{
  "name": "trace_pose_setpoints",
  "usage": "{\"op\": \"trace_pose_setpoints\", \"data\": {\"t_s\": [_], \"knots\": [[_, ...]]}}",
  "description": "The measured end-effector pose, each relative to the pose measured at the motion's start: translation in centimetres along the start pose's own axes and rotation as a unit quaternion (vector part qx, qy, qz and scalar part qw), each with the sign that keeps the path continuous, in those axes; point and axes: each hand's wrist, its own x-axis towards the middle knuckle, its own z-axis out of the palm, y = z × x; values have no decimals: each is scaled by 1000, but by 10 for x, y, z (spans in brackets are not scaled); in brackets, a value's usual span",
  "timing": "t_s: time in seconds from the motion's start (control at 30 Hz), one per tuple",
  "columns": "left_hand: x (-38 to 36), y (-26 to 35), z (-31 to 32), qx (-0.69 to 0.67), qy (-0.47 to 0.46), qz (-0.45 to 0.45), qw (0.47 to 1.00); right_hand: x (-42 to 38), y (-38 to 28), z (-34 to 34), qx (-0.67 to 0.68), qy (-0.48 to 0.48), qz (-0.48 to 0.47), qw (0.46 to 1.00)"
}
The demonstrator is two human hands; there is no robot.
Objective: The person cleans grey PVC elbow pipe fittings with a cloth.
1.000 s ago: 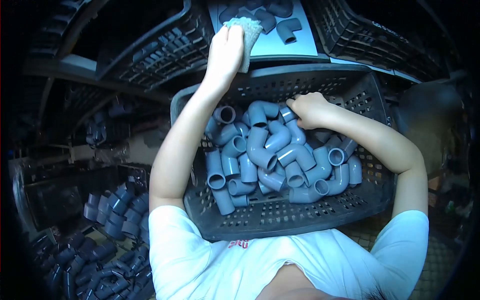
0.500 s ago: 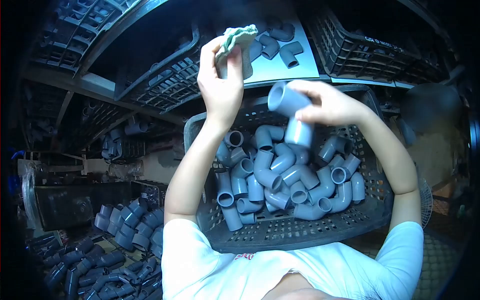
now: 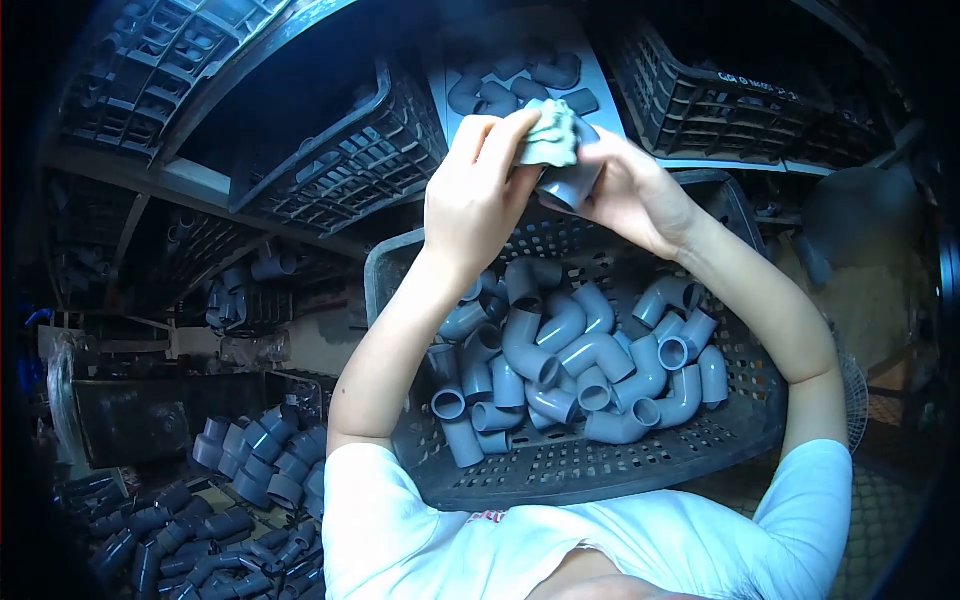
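Observation:
My left hand [image 3: 475, 190] is closed on a folded pale green cloth [image 3: 552, 136], which presses against a grey pipe elbow [image 3: 570, 186]. My right hand [image 3: 640, 190] grips that elbow from the right side, and the cloth and fingers hide part of it. Both hands are raised over the far rim of a black plastic crate [image 3: 600, 487]. Inside the crate lies a heap of grey pipe elbows [image 3: 597, 355], turned every which way.
Beyond the hands, several elbows [image 3: 555, 72] rest on a white board [image 3: 437, 75]. Black crates stand at the back left [image 3: 335, 160] and back right [image 3: 740, 115]. More grey fittings [image 3: 262, 455] are piled at the lower left. A wire fan guard [image 3: 855, 400] is beside my right arm.
My left hand has moved right and down with the cloth. My right hand has brought the elbow up to it, and the cloth now touches the elbow.

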Motion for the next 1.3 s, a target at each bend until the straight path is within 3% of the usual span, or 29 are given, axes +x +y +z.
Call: {"op": "trace_pose_setpoints", "data": {"t_s": [0.07,0.13,0.23,0.33,0.37,0.47,0.5,0.53,0.6,0.73,0.77,0.87,0.93,0.97,1.0,1.07,1.13,1.2,1.27,1.3], "knots": [[0,-5,2,-28,-14,-64,997,-3,-3,4,-83,-7,-16,996],[-2,-13,5,-5,-8,-55,998,-5,-9,6,-267,9,-41,963],[-3,-13,9,-45,18,-37,998,3,7,-5,-280,-12,-121,952],[-12,10,6,-30,-41,17,999,5,7,-13,-345,-16,-149,926],[-13,10,4,-28,-81,7,996,4,4,-14,-313,-23,-114,943],[-12,-8,9,-23,-36,75,996,0,-6,-11,-350,-21,-106,931],[-10,-8,2,1,-49,57,997,-3,-11,-9,-367,-27,-92,925],[-9,-18,10,-10,24,62,998,-6,-14,-5,-367,-28,-92,925],[-5,-25,14,-52,74,2,996,-9,-15,3,-339,-26,-70,938],[-14,-5,16,-64,57,24,996,-2,-11,-4,-308,-45,-96,945],[-14,1,16,-81,21,57,995,-1,-7,-11,-311,-47,-95,944],[-18,1,14,-46,-36,38,998,-5,-8,-8,-340,-59,-136,929],[-9,-10,24,-70,59,25,996,-8,-9,-3,-345,-58,-146,925],[-10,-16,29,-127,67,-41,989,-13,-19,2,-329,-59,-73,940],[-13,-13,30,-128,67,-42,989,-15,-24,4,-311,-60,1,949],[-20,-4,32,-107,62,-29,992,-10,-17,2,-88,-74,-28,993],[-21,9,29,-74,3,25,997,-11,-18,12,-34,-11,-21,999],[-18,16,20,-34,-60,75,995,-9,-17,2,-50,-38,-26,998],[-10,4,17,6,-58,134,989,-10,-17,7,-61,-9,-23,998],[-8,-3,18,6,-40,113,993,-10,-17,8,-61,-8,-21,998]]}}
